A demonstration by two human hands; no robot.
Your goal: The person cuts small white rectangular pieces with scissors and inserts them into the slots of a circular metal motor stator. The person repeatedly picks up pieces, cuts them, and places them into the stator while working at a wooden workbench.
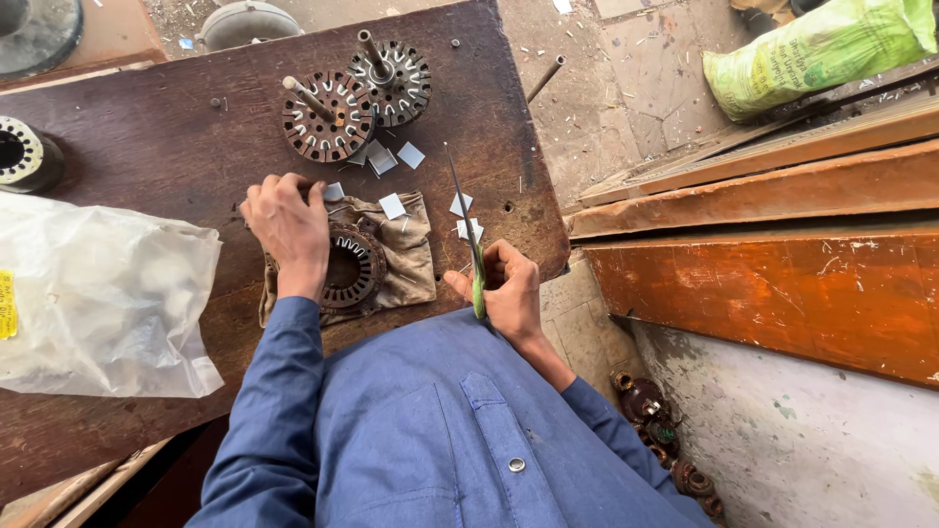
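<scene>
Left hand (290, 230): lies palm down on the upper left rim of the stator ring (352, 266), fingers curled over its edge and pressing on it; blue sleeve reaches to the wrist.
Right hand (507, 288): closed in a fist around the green handle of a long thin tool (466, 230); the blade points up and away over the bench, its tip near the paper pieces.
Stator ring: round, rusty brown, slotted inside; sits flat on the cloth, near the front edge of the bench, between the two hands.
Cloth (406, 256): crumpled, tan, dirty; spread under the ring.
Paper pieces (392, 205): small white squares scattered on the cloth and on the bench beyond it.
Rotors (329, 117): two slotted discs with shafts, side by side and touching, at the far side of the bench.
Bench (156, 147): dark worn wood.
Plastic bag (98, 293): clear, crumpled, to the left of the cloth.
Coil part (24, 154): at the far left edge, partly cut off.
Green sack (817, 49): on planks at the upper right, well apart from the bench.
</scene>
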